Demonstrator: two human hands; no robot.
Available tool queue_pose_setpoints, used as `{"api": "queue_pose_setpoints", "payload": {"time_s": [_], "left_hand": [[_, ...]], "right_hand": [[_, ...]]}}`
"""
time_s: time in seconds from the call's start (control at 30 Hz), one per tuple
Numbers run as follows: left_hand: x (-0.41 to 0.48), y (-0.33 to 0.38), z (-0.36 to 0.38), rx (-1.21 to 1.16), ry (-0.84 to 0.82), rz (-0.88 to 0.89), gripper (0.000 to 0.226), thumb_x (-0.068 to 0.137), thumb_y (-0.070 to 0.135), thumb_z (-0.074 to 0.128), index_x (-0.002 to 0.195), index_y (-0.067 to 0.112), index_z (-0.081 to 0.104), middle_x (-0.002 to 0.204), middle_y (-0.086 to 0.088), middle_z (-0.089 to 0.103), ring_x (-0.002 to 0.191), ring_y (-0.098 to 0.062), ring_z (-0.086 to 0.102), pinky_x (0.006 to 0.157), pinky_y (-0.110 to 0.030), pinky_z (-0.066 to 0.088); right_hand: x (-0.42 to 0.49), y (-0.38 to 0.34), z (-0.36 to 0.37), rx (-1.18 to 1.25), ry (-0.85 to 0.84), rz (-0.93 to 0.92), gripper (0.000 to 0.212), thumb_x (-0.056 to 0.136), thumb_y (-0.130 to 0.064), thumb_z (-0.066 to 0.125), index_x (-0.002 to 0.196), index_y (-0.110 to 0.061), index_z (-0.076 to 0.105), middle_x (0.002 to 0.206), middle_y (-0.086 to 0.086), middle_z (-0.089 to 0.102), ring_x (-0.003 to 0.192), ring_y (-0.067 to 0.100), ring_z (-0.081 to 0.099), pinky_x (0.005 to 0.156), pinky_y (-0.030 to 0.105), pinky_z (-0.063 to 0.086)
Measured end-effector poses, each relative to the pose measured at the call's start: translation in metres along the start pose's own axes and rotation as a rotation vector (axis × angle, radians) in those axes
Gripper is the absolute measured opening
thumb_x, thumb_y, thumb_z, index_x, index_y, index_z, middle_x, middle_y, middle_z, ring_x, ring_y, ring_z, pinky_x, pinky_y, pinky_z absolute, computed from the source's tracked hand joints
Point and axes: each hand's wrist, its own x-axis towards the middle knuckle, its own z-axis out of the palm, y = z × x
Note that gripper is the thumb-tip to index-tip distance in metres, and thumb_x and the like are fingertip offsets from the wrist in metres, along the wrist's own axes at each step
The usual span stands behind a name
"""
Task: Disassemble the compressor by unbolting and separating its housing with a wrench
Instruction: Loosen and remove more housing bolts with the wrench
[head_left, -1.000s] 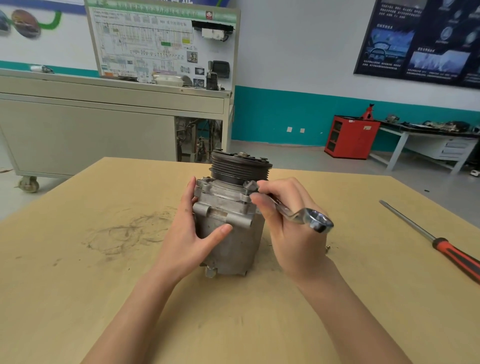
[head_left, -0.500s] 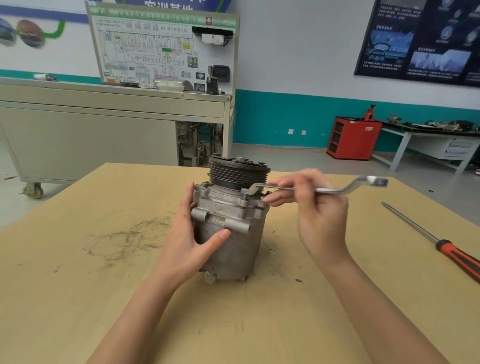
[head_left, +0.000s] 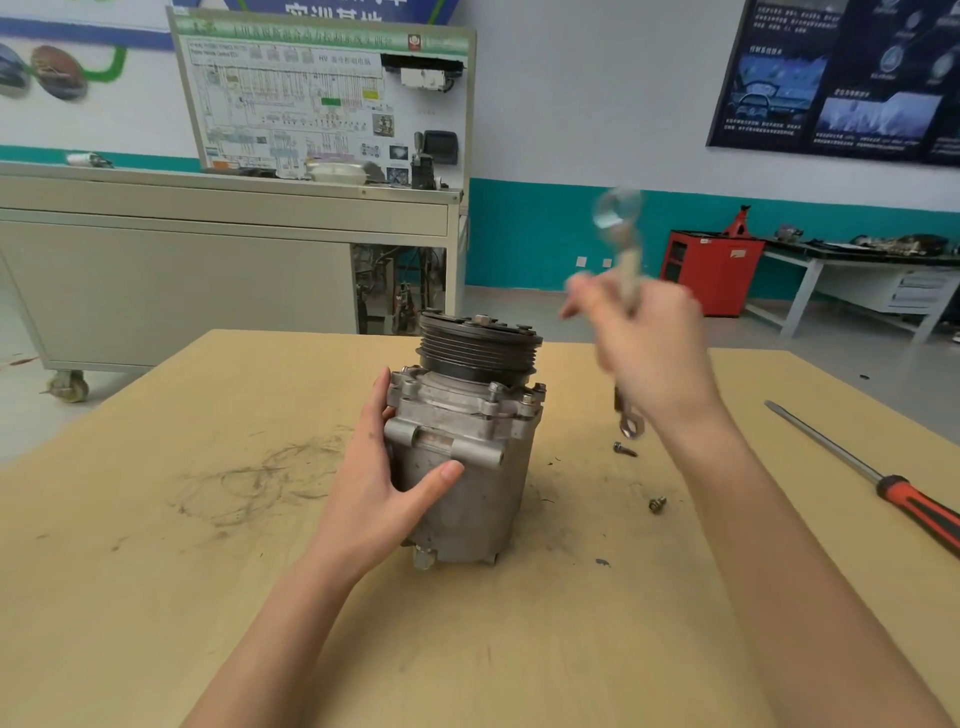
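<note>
Swinging up and away, the right hand (head_left: 649, 353) has lifted the wrench (head_left: 629, 280) clear of the compressor (head_left: 467, 467), grip curled round the shaft. The left hand (head_left: 384, 488) stays put, grip wrapped round the housing, with the compressor upright mid-counter (head_left: 156, 597). Blur smears the wrench head and fingertips. A ring end (head_left: 631, 427) pokes out below the wrist, and I can't tell if it's the same tool.

Wiring-diagram training board (head_left: 291, 98), far left: title line reads "HV", and the Chinese characters after it are blurred. Blue wall banner (head_left: 337, 9) above: white Chinese characters, cropped. Dark poster (head_left: 841, 78), far right: captions illegible.
</note>
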Motion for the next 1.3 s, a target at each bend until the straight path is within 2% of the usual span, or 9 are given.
{"api": "queue_pose_setpoints", "payload": {"time_s": [0.07, 0.17, 0.3, 0.47, 0.67, 0.8, 1.03, 1.23, 1.3], "left_hand": [[-0.001, 0.000, 0.000, -0.006, 0.001, 0.003, 0.098, 0.062, 0.069, 0.064, 0.139, 0.059, 0.004, 0.141, 0.037, 0.027, 0.133, 0.015, 0.029, 0.109, -0.016, 0.029], [-0.003, 0.000, 0.000, -0.005, -0.001, -0.009, 0.105, 0.063, 0.067, 0.064, 0.148, 0.048, 0.007, 0.150, 0.020, 0.031, 0.137, 0.001, 0.033, 0.114, -0.039, 0.034], [-0.004, 0.002, -0.001, -0.012, -0.003, -0.029, 0.105, 0.062, 0.071, 0.065, 0.146, 0.052, 0.006, 0.151, 0.020, 0.031, 0.137, 0.000, 0.035, 0.113, -0.042, 0.035], [-0.003, 0.004, -0.001, 0.022, -0.010, -0.041, 0.099, 0.059, 0.078, 0.062, 0.136, 0.067, 0.001, 0.147, 0.027, 0.028, 0.138, 0.002, 0.031, 0.115, -0.039, 0.032], [-0.008, 0.026, 0.007, 0.221, 0.159, 0.022, 0.114, 0.059, 0.082, 0.054, 0.151, 0.038, 0.003, 0.160, 0.015, 0.011, 0.145, -0.010, 0.021, 0.115, -0.051, 0.027], [-0.013, 0.053, 0.032, 0.453, 0.214, -0.051, 0.128, 0.057, 0.090, 0.048, 0.153, 0.028, -0.010, 0.162, 0.008, -0.002, 0.146, -0.018, 0.016, 0.117, -0.045, 0.013], [-0.006, 0.050, 0.040, 0.425, 0.244, -0.053, 0.117, 0.070, 0.051, 0.075, 0.154, 0.023, -0.002, 0.159, -0.001, 0.020, 0.137, -0.026, 0.031, 0.113, -0.041, 0.024], [0.013, 0.026, -0.003, 0.098, 0.002, -0.052, 0.121, 0.069, 0.034, 0.083, 0.151, 0.039, -0.005, 0.146, 0.023, 0.025, 0.130, 0.008, 0.028, 0.106, -0.016, 0.024], [0.019, 0.019, -0.013, 0.048, -0.090, -0.063, 0.118, 0.072, 0.030, 0.082, 0.150, 0.043, -0.006, 0.148, 0.023, 0.023, 0.126, 0.018, 0.028, 0.098, -0.002, 0.024]], "right_hand": [[-0.011, -0.006, 0.014, -0.348, -0.279, -0.032, 0.032, 0.085, -0.052, 0.059, 0.073, -0.024, 0.065, 0.045, -0.012, 0.048, 0.046, 0.000, 0.043, 0.048, 0.025, 0.030], [-0.024, -0.012, 0.033, -0.617, -0.384, -0.091, 0.032, 0.083, -0.056, 0.060, 0.075, -0.026, 0.058, 0.061, -0.011, 0.052, 0.063, 0.013, 0.054, 0.048, 0.024, 0.030], [-0.020, -0.017, 0.032, -0.487, -0.362, -0.066, 0.018, 0.088, -0.040, 0.063, 0.081, -0.023, 0.064, 0.070, -0.005, 0.062, 0.071, 0.016, 0.059, 0.059, 0.027, 0.042], [0.009, -0.026, -0.011, -0.061, -0.157, 0.000, 0.018, 0.084, -0.029, 0.069, 0.068, -0.028, 0.061, 0.044, -0.016, 0.054, 0.039, -0.005, 0.045, 0.041, 0.008, 0.035], [0.024, 0.064, -0.049, -0.611, -0.354, 0.297, 0.026, 0.084, -0.037, 0.067, 0.076, -0.012, 0.069, 0.056, 0.002, 0.053, 0.052, 0.014, 0.048, 0.056, 0.031, 0.040], [0.009, 0.136, -0.050, -0.840, -0.491, 0.566, 0.032, 0.087, -0.041, 0.064, 0.072, -0.012, 0.066, 0.053, -0.001, 0.049, 0.054, 0.016, 0.048, 0.055, 0.027, 0.033], [0.002, 0.178, -0.032, -0.992, -0.531, 0.619, 0.032, 0.087, -0.039, 0.059, 0.068, -0.018, 0.044, 0.071, -0.004, 0.052, 0.074, 0.020, 0.053, 0.055, 0.023, 0.030], [-0.004, 0.185, -0.031, -1.023, -0.545, 0.630, 0.039, 0.089, -0.041, 0.057, 0.066, -0.019, 0.036, 0.071, -0.003, 0.044, 0.075, 0.021, 0.048, 0.051, 0.024, 0.025], [-0.003, 0.171, -0.038, -0.894, -0.394, 0.632, 0.038, 0.094, -0.042, 0.050, 0.067, -0.016, 0.049, 0.064, -0.002, 0.048, 0.061, 0.019, 0.047, 0.050, 0.025, 0.028]]}}
